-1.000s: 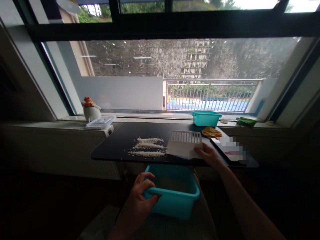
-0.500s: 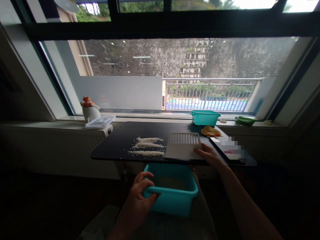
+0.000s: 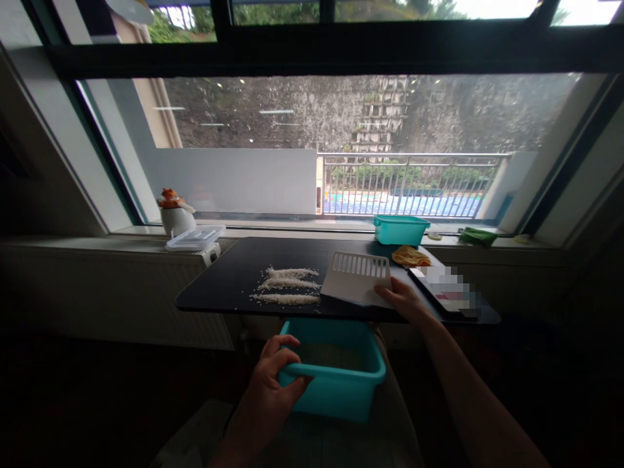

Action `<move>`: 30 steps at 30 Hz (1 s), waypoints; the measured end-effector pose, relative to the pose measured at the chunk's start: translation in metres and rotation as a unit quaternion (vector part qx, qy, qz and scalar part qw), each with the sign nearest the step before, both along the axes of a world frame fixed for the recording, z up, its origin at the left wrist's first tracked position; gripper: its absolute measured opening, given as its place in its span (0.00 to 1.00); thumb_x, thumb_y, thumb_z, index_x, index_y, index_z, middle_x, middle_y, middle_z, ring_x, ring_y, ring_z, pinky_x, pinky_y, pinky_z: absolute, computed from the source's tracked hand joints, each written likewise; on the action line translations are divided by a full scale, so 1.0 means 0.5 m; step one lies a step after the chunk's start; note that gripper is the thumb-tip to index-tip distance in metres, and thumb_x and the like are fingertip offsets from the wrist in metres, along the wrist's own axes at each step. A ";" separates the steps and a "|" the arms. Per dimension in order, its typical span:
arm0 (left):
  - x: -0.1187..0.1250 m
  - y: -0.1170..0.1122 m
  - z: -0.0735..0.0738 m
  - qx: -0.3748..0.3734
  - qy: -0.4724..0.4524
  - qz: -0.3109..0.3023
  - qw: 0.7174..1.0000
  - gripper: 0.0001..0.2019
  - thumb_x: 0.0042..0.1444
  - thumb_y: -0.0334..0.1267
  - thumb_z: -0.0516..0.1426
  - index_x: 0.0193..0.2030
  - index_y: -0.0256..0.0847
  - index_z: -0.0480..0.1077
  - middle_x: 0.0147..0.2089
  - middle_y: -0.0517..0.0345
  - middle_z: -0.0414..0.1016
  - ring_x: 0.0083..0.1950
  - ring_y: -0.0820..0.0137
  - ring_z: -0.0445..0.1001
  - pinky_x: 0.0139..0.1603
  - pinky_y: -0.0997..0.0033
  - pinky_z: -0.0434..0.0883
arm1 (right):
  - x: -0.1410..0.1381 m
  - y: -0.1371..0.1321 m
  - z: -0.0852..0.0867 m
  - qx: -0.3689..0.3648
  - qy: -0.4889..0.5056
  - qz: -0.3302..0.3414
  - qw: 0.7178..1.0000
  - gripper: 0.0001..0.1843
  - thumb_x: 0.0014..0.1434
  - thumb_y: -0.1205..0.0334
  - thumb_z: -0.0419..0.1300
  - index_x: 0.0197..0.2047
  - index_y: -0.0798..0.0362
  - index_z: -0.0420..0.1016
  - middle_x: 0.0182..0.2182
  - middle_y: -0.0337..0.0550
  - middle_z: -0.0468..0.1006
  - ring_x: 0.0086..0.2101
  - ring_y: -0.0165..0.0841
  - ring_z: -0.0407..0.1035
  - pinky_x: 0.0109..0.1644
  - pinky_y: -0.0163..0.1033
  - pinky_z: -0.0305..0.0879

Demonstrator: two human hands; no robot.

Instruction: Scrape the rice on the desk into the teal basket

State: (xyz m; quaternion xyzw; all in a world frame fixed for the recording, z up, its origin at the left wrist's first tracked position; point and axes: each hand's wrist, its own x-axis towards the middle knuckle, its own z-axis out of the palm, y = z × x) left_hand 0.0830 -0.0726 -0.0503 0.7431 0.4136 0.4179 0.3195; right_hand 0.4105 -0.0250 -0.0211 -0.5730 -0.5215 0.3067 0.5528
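My left hand (image 3: 275,383) grips the near left corner of a turquoise plastic tub (image 3: 336,383) held below the front edge of the black table (image 3: 234,286). Some pale grains lie inside the tub. My right hand (image 3: 404,300) holds a flat white scraper (image 3: 355,281) with a slotted top edge, tilted on the table near its front edge. To the scraper's left lie three rows of white rice grains (image 3: 288,286).
A second turquoise tub (image 3: 400,229) stands at the table's back, next to a yellow cloth (image 3: 410,257) and a flat blurred object (image 3: 448,289). On the sill are a white jar with an orange lid (image 3: 174,213), a clear lidded box (image 3: 195,238) and a green item (image 3: 478,236).
The scraper has lifted slightly off the table's front edge and tilted, shifting a little back. The tub and my left hand have barely moved.
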 end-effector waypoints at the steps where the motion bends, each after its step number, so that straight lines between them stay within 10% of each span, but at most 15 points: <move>1: 0.000 0.000 0.000 -0.002 -0.001 0.000 1.000 0.06 0.49 0.38 0.61 0.25 0.41 0.68 0.50 0.50 0.67 0.50 0.57 0.71 0.43 0.64 0.70 | -0.001 -0.002 0.002 -0.001 0.001 0.004 1.000 0.21 0.43 0.51 0.67 0.39 0.53 0.77 0.35 0.45 0.82 0.38 0.45 0.75 0.40 0.46 0.72; 30: -0.002 -0.001 -0.005 -0.017 -0.005 0.000 1.000 0.04 0.49 0.35 0.60 0.27 0.41 0.69 0.52 0.51 0.65 0.51 0.58 0.69 0.40 0.68 0.70 | 0.007 -0.012 -0.001 -0.018 0.034 0.126 0.991 0.21 0.46 0.53 0.68 0.43 0.52 0.77 0.41 0.44 0.81 0.40 0.42 0.74 0.44 0.45 0.70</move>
